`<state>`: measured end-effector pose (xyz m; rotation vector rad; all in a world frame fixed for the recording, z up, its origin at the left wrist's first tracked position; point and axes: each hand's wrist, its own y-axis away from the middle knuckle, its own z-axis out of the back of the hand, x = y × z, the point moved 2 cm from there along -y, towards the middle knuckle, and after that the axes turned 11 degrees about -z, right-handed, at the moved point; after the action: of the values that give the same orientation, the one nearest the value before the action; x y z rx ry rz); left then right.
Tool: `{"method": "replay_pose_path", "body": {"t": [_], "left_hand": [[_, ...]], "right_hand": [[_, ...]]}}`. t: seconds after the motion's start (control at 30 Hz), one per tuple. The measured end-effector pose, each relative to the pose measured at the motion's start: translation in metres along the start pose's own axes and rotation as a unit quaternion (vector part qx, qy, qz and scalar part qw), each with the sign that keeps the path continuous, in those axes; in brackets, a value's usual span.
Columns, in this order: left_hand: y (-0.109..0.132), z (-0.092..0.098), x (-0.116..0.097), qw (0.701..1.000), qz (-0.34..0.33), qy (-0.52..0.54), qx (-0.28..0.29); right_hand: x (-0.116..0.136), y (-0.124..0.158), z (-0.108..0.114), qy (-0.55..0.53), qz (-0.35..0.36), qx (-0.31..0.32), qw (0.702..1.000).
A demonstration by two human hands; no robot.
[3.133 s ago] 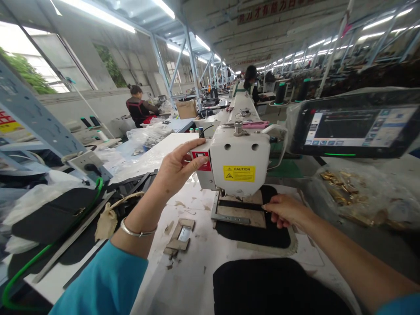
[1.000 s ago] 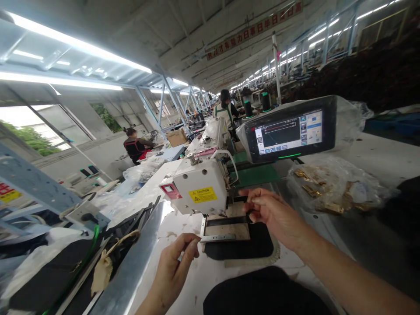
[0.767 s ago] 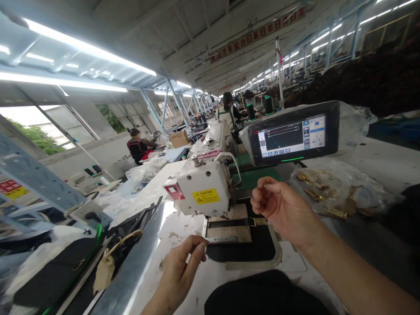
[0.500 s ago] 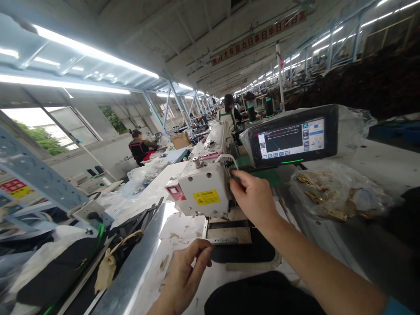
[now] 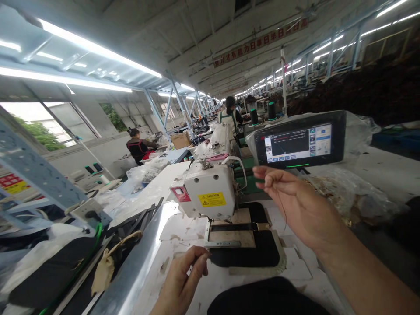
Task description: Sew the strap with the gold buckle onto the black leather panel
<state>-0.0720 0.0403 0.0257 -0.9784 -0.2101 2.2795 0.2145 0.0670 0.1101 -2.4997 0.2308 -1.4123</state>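
Note:
My right hand (image 5: 295, 197) is raised to the right of the sewing machine head (image 5: 210, 186), below the display. Its fingers are pinched together, and a thin dark thread (image 5: 284, 214) hangs from them. My left hand (image 5: 185, 278) rests near the front of the metal clamp frame (image 5: 225, 244), thumb and forefinger pressed together. Whatever lies between those fingertips is hidden. Under the machine head sits a black panel (image 5: 262, 256) with rounded corners. A strap with a gold-coloured buckle (image 5: 263, 226) crosses it inside the clamp area.
A lit control screen (image 5: 295, 142) stands at the right, with a clear plastic bag of metal fittings (image 5: 348, 192) behind my right hand. Black strips (image 5: 141, 223) and a blue metal post (image 5: 42, 162) are on the left. Two people work farther back.
My right hand has moved away from the machine head's right side, rightward and toward me, with a thread now visible. My left hand has barely moved. The buckle has come into view.

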Motion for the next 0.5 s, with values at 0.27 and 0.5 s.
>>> {"method": "replay_pose_path", "body": {"t": [0.27,0.5], "left_hand": [[-0.016,-0.01,-0.034,0.998,-0.052,-0.005,0.016],[-0.025,0.006,-0.054,0.992,-0.121,-0.045,0.01]], "right_hand": [[0.017,-0.035,-0.05,-0.163,0.03,0.044,0.985],[0.0,0.039,-0.042,-0.152,-0.066,-0.078,0.983]]}}
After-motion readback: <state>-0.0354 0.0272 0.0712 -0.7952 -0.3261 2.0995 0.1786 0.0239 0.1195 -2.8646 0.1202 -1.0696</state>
